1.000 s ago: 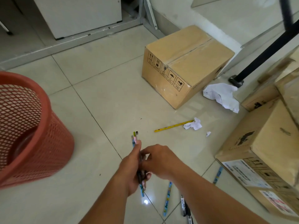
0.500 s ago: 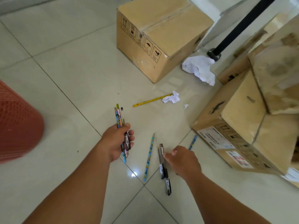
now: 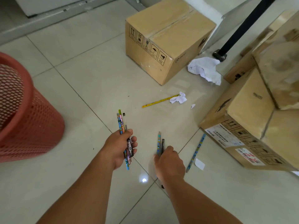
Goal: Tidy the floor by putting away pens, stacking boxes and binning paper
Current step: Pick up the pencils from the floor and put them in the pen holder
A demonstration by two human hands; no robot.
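Two pens (image 3: 159, 143) in right hand (image 3: 169, 165), pointing away

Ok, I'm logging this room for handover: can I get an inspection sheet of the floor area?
Surface: tiled floor, glare spot near the arms.
Job's things: yellow pencil and blue pencil lying loose; large crumpled paper and small crumpled paper unbinned; closed box apart from box pile; red mesh bin upright.
Clutter: white scrap beside blue pencil.
Grippers: left hand grips bundle of pens; right hand grips two pens.
Cables: nothing seen.
Surroundings: black pole, white cabinet.
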